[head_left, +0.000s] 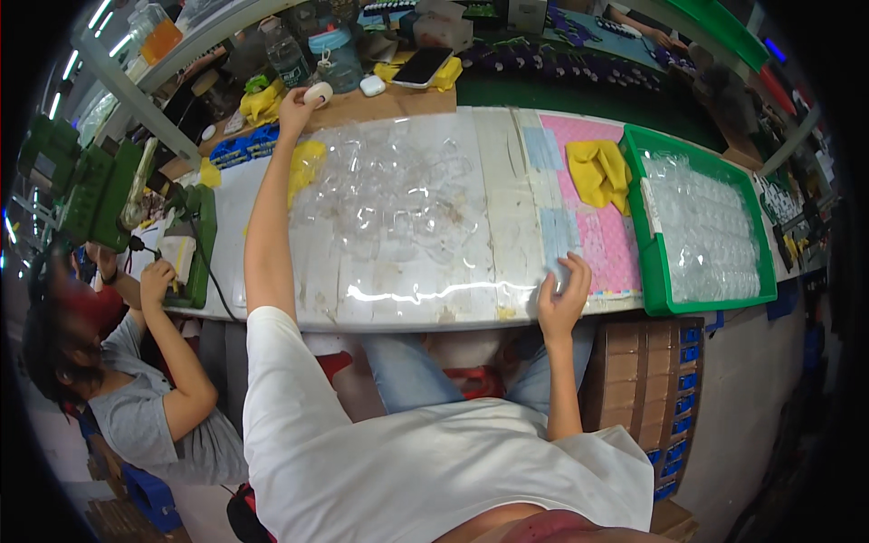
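At the far left of the worktable, my left hand [297, 112] is closed on a small cream-white round thing [318, 93], which looks like a roll of tape. That arm is stretched out over the table. My right hand [563, 297] hovers near the front edge with its fingers bent and apart, holding nothing. Between the hands, several clear plastic pieces [398, 195] lie scattered on the white tabletop [502, 213]; their exact shape is hard to make out. To the right, a green tray [659, 271] holds rows of clear plastic pieces [711, 231].
A yellow cloth [597, 174] lies on a pink sheet [608, 244] beside the tray. Along the back stand a phone [422, 68], an earbud case [372, 86], a bottle [285, 54] and a blue-lidded jug [335, 59]. At left, a co-worker [154, 371] sits by a green machine [100, 195].
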`<state>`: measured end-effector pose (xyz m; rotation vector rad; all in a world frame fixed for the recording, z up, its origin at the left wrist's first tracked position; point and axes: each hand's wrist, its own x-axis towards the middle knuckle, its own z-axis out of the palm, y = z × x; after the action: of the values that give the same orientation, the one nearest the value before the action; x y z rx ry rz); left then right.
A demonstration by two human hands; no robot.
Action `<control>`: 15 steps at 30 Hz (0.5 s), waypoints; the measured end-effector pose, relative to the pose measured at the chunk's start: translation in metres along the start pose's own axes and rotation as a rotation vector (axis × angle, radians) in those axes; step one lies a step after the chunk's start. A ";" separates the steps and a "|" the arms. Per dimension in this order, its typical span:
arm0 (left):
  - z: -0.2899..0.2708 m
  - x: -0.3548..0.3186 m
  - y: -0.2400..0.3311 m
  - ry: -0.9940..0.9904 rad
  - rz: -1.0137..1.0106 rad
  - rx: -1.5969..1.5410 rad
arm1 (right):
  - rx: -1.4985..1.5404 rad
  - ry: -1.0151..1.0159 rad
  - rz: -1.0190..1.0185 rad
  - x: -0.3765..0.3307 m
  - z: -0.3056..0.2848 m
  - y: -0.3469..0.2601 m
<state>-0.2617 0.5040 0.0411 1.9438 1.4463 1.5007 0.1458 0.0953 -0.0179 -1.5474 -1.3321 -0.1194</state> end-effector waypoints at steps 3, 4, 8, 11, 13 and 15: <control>0.003 0.007 -0.018 0.054 -0.010 0.100 | -0.046 -0.001 -0.017 -0.001 0.002 -0.001; 0.001 0.010 -0.023 0.073 0.010 0.125 | -0.024 0.002 -0.002 -0.001 0.002 -0.002; 0.019 0.007 -0.021 0.172 -0.032 0.096 | -0.055 -0.011 0.017 0.002 0.004 0.000; 0.017 0.011 -0.021 0.149 0.008 0.133 | -0.062 -0.015 0.009 0.003 0.005 -0.001; 0.012 0.011 -0.025 0.153 0.006 0.124 | -0.058 -0.016 0.010 0.004 0.006 -0.003; 0.014 0.008 -0.025 0.151 0.009 0.081 | -0.044 -0.018 0.043 0.004 0.005 -0.005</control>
<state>-0.2629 0.5270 0.0219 1.9206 1.5855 1.6483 0.1404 0.1010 -0.0142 -1.6164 -1.3177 -0.1084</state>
